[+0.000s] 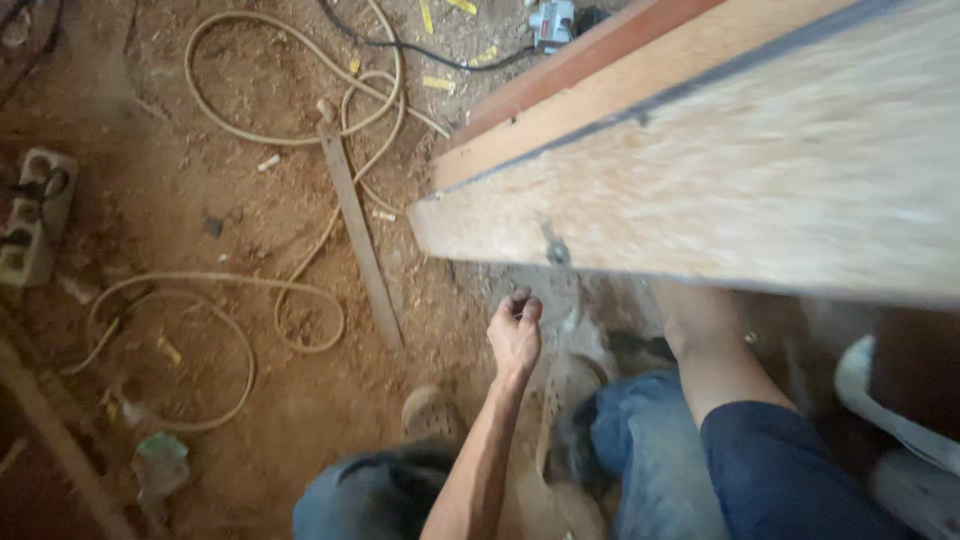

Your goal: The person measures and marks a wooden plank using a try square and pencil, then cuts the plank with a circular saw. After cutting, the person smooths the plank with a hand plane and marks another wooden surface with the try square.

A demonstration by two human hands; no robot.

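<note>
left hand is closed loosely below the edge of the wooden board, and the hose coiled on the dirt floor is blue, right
Not quite. The head view shows the hose is tan, not blue. The rest holds: the left hand is loosely closed just below the edge of the wooden board.

Pale speckled board [760,170] with reddish-brown edge — tan hose [250,300], rust-orange dirt floor [250,200], blue jeans [650,450]

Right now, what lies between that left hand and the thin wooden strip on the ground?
In the head view, only bare reddish dirt strewn with sawdust lies between the left hand and the thin wooden strip; the pale hose loops lie beyond the strip.
</note>
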